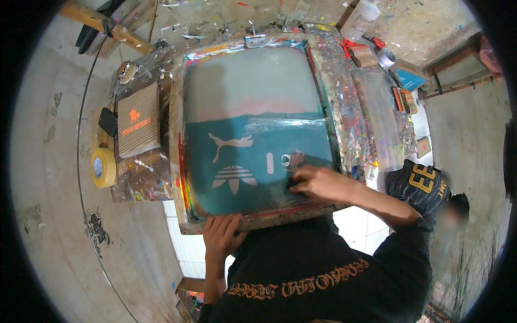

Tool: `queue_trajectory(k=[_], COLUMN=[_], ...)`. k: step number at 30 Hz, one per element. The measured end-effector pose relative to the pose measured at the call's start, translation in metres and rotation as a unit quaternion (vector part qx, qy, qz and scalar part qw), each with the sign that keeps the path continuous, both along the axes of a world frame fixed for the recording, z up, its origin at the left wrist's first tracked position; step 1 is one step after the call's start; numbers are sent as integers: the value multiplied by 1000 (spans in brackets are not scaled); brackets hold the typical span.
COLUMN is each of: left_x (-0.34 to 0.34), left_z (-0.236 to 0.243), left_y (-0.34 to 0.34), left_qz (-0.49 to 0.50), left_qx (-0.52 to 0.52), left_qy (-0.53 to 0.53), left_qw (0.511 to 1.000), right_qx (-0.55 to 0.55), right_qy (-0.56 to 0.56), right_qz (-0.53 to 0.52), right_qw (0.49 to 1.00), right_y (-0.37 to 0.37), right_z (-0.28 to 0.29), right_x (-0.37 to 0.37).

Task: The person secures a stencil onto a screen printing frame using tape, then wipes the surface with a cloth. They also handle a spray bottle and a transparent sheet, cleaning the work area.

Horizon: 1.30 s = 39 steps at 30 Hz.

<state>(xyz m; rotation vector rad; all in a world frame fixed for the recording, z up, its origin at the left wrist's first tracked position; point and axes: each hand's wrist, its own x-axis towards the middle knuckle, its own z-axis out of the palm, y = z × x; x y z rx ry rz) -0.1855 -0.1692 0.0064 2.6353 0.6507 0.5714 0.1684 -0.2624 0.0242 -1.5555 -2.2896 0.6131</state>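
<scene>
A wooden screen frame (176, 134) lies on the paint-spattered table; its mesh is pale grey on the far half and teal on the near half, with pale stencil shapes (231, 141): a leaping animal, striped leaves, a bar and a smaller design. My left hand (222, 230) has its fingers wrapped over the frame's near rim, left of centre. On the teal part at the lower right, my right hand (315, 183) is closed, pressed by the smaller design over a dark patch; whatever is under its fingers is hidden. A glossy clear strip (285, 123) crosses the mesh above it.
Left of the frame are a corrugated board (139, 99), a yellow tape roll (103, 167) and a dark phone-like object (107, 121). At right are a white bottle (360, 20), wooden-handled tools (402, 99) and a clear sheet (379, 121). Another person (409, 185) is low down at right.
</scene>
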Motion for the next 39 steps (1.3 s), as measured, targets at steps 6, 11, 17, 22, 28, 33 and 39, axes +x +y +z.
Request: queue_trajectory(k=[6,11,17,22,28,33,39], left_x=[4,7,10,5,3,81,127], left_z=[4,14,31,50,132,183,231], left_y=[4,4,5,21,39,82,116], left_qz=[-7,-2,-5,-22,68,128,116], left_qx=[5,24,47,139,280,311,230], left_qy=[-13,-11,-20,-65,-136,-304,-405], left_qw=[1000,1000,999,988,948,892,877], right_qx=[22,11,186,213,16,-50,68], right_qy=[-62,-20,57,-172,-98,104,322], right_qz=[-172,-59,-446,-630,-632,-668,-594], right_qw=[983,998,873,726,768,735,734], right_y=[8,3,16,3,-104,-136,-103], right_z=[5,29,118,29,14,17,58], right_x=[3,6,164,314,263,184,121])
